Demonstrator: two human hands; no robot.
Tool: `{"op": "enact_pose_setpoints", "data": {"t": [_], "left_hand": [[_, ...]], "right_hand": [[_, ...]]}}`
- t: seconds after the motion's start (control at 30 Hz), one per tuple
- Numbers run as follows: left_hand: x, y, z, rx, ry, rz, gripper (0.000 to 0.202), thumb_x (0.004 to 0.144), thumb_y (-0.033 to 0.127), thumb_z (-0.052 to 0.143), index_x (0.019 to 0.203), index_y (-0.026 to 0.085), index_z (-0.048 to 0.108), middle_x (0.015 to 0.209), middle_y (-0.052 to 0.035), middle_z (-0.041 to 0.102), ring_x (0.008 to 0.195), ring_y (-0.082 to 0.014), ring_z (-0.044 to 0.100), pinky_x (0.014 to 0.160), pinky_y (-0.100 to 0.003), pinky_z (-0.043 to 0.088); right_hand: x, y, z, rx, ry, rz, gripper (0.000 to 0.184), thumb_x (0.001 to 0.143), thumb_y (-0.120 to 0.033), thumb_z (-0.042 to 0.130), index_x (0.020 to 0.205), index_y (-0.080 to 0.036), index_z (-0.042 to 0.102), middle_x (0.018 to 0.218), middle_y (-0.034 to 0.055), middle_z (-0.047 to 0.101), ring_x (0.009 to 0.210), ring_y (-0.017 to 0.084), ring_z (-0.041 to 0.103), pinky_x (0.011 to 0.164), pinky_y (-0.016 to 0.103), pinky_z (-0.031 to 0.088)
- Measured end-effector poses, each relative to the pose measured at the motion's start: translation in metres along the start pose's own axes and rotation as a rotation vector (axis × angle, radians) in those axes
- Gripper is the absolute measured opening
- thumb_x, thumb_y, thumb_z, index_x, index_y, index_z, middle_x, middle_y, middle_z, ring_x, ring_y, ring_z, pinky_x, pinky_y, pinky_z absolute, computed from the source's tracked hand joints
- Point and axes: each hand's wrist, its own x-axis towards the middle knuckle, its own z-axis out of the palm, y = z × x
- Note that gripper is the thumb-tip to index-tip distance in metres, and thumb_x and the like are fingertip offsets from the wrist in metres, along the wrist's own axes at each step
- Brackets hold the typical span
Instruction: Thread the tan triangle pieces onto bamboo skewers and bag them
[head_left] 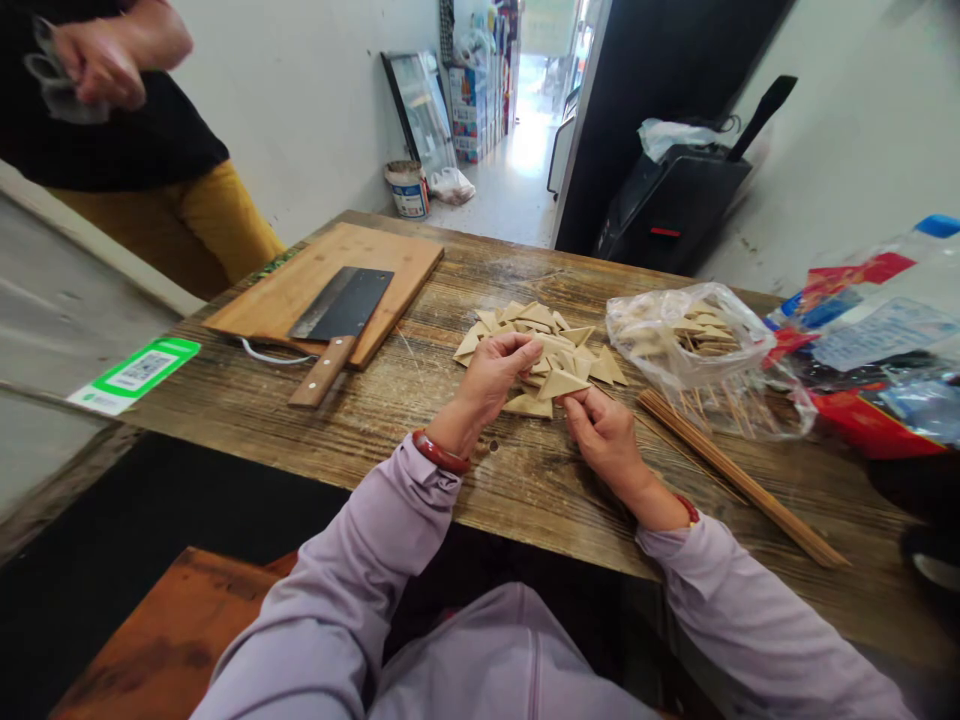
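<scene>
A heap of flat beige triangles (577, 337), which look like dried tofu, lies on the wooden table. My right hand (611, 440) is closed, pinching one tofu triangle (562, 384) by its right corner, in front of the heap. At the heap's left side, the thumb and fingers of my left hand (491, 372) are pressed together; what they hold, if anything, cannot be made out. A bundle of thin wooden skewers (739, 475) lies to the right of my right hand. Beyond it, a clear plastic bag (675, 330) contains more triangles on skewers.
At left, a cleaver (345, 305) rests on a cutting board (420, 270), its handle overhanging the near edge. A blue-capped plastic bottle (892, 290) and red packaging (870, 420) crowd the right side. Another person (142, 130) stands beyond the table's left end.
</scene>
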Motion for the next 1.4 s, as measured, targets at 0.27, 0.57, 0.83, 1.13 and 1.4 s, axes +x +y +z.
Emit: {"op": "enact_pose_setpoints", "data": {"t": [0.27, 0.57, 0.83, 1.13, 1.4], "left_hand": [[-0.0013, -0.0001, 0.0024, -0.002, -0.013, -0.015, 0.038, 0.064, 0.046, 0.089, 0.072, 0.014, 0.07, 0.065, 0.0016, 0.057, 0.059, -0.0068, 0.046, 0.057, -0.022, 0.037], [-0.0036, 0.0, 0.0041, 0.014, -0.016, -0.02, 0.037, 0.067, 0.045, 0.088, 0.072, 0.013, 0.07, 0.065, 0.0014, 0.058, 0.06, -0.0067, 0.047, 0.057, -0.022, 0.036], [-0.0013, 0.0028, 0.0037, -0.045, -0.014, -0.056, 0.037, 0.073, 0.047, 0.084, 0.081, 0.014, 0.072, 0.076, -0.0019, 0.066, 0.064, -0.0078, 0.055, 0.056, -0.02, 0.041], [-0.0025, -0.0014, 0.0005, 0.026, -0.118, -0.084, 0.044, 0.071, 0.054, 0.084, 0.075, 0.012, 0.071, 0.066, -0.0003, 0.062, 0.057, -0.0074, 0.051, 0.055, -0.021, 0.038], [-0.0015, -0.0012, -0.0002, -0.035, -0.042, -0.104, 0.044, 0.066, 0.052, 0.087, 0.069, 0.012, 0.069, 0.062, -0.0001, 0.062, 0.055, -0.0072, 0.051, 0.054, -0.02, 0.039]], "right_hand": [[0.0004, 0.0008, 0.0005, -0.009, 0.016, -0.004, 0.024, 0.096, -0.036, 0.049, 0.08, -0.024, 0.063, 0.059, -0.0004, 0.06, 0.058, 0.018, 0.059, 0.061, 0.029, 0.043], [0.0019, -0.0019, 0.0012, 0.008, 0.009, 0.01, 0.025, 0.096, -0.038, 0.048, 0.082, -0.024, 0.063, 0.059, -0.0002, 0.059, 0.058, 0.017, 0.058, 0.06, 0.029, 0.043], [0.0029, -0.0001, 0.0014, 0.057, 0.005, 0.039, 0.024, 0.096, -0.036, 0.05, 0.085, -0.022, 0.065, 0.061, 0.0004, 0.062, 0.057, 0.017, 0.057, 0.059, 0.029, 0.042], [0.005, -0.0001, 0.0024, 0.111, -0.019, 0.033, 0.026, 0.096, -0.04, 0.052, 0.084, -0.021, 0.067, 0.057, -0.002, 0.057, 0.053, 0.014, 0.052, 0.056, 0.028, 0.04], [0.0029, 0.002, 0.0052, 0.172, -0.04, 0.06, 0.025, 0.094, -0.039, 0.055, 0.083, -0.021, 0.068, 0.061, -0.0009, 0.06, 0.054, 0.014, 0.052, 0.054, 0.027, 0.039]]}}
